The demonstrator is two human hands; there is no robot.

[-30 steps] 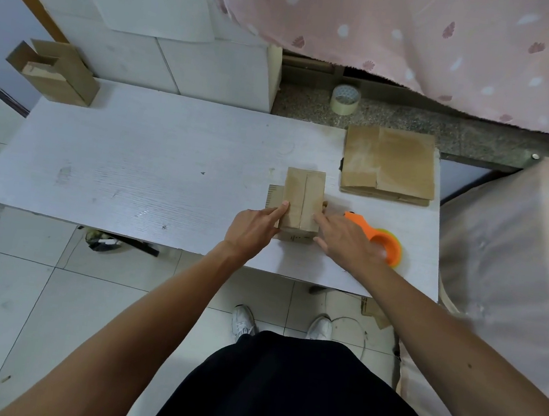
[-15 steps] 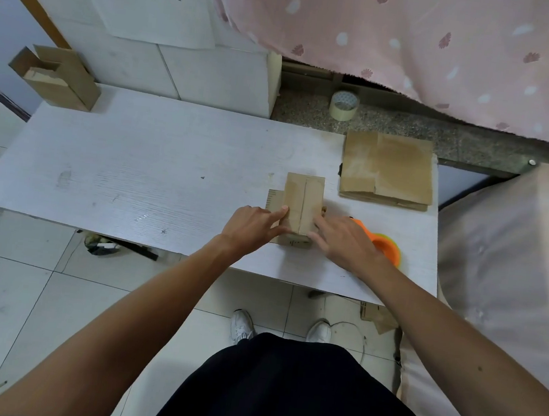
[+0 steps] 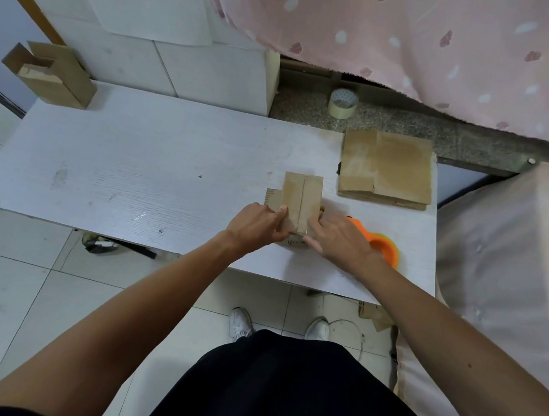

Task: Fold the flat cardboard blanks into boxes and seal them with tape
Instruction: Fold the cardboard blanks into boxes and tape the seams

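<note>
The cardboard box (image 3: 301, 204) sat at the near right of the counter (image 3: 133, 174), closed side up, its two top flaps meeting in a seam that ran straight away from the person. Both hands were on its near end. The left hand (image 3: 257, 226) held the near left corner, thumb laid flat on the top flap and fingers curled against the side, bracing the box so it couldn't skid, I'd say. The right hand (image 3: 337, 242) lay with fingers stretched out, pressing the near right edge by the seam. There was a sheen there that looked like tape being rubbed down over the edge, though I couldn't be sure. A bit of card peeked out from under the box's left side.

Just beside the right hand, partly behind it, the orange tape dispenser (image 3: 381, 249) rested on the counter, likely kept within reach for the next strip. Beyond the box, at the far right, lay the stack of flat blanks (image 3: 387, 169), the supply still to be folded. A spare roll of tape (image 3: 343, 103) stood on the stone ledge behind them. Well apart, at the far left corner, two folded boxes (image 3: 52, 76) stood against the wall, set out of the working space.
</note>
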